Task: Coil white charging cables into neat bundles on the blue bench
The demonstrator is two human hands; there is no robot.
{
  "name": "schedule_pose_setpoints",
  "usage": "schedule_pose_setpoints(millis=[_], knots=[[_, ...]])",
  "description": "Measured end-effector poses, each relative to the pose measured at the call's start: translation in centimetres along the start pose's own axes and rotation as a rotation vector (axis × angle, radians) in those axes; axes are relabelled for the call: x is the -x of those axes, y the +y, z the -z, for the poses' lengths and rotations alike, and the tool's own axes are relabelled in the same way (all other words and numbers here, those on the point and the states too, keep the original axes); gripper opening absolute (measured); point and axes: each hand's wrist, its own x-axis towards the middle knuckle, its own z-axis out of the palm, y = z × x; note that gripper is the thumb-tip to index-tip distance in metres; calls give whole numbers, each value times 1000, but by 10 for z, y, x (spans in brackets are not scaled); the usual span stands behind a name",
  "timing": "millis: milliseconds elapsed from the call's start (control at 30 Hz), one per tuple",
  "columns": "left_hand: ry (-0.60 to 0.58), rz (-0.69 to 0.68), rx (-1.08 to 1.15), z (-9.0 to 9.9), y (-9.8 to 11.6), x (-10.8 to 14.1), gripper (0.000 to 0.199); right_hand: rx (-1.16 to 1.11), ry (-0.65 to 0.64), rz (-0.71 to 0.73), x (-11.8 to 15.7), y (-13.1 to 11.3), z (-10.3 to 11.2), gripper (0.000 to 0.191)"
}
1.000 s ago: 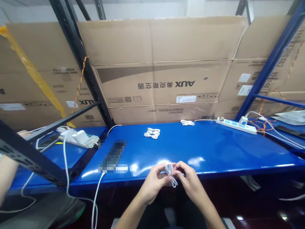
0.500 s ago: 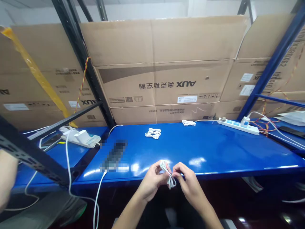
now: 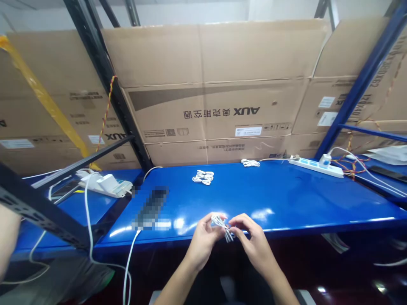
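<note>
In front of the table's near edge, my left hand (image 3: 205, 238) is closed on a coiled white cable (image 3: 219, 221), its loops fanning out above and below the fingers. My right hand (image 3: 251, 237) meets the coil at its narrow middle from the right. Thumb and forefinger there are pinched together, and what lies between them is too small to make out. Farther back on the blue table (image 3: 280, 195) lie more coiled white cables (image 3: 203, 177), gathered at the middle, and another white coil (image 3: 250, 163) sits near the cardboard.
A pixelated dark device (image 3: 152, 207) with a white cord lies at left. White power strips stand at right (image 3: 316, 167) and left (image 3: 106, 186). Black posts (image 3: 111, 84), a blue post (image 3: 359, 84) and cardboard (image 3: 203, 55) border the table. Another person's arm (image 3: 8, 237) shows at far left.
The cable coil has turned slightly between my hands, its lower loops now drawn up shorter. Both hands stay close together at almost the same place. The view has shifted a little.
</note>
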Motion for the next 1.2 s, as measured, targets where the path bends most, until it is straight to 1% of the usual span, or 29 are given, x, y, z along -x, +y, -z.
schedule_pose_setpoints(millis=[133,300,433,533,633,800,900,1033,1200], knots=[[4,-43,-11,1,-2,-2,32,-10,33,-3,1,-3,-1,18],[53,-87,-35,4,-6,-3,30,-13,56,22,2,-12,-5,20],[73,-105,-43,5,-9,-3,32,17,70,58,2,-18,-7,21],[76,-115,-48,3,-11,-3,33,50,85,94,1,-17,-9,20],[75,-126,-44,0,-11,-2,32,85,127,127,1,-13,-11,19],[96,-143,-32,-5,-10,0,35,154,241,190,8,-8,-14,7],[125,-150,-40,-6,-9,1,30,190,270,212,14,-8,-19,10],[170,-166,-85,-5,-8,2,23,204,276,189,17,-6,-26,17],[233,-199,-175,-4,-7,2,21,158,276,81,15,-7,-32,19]])
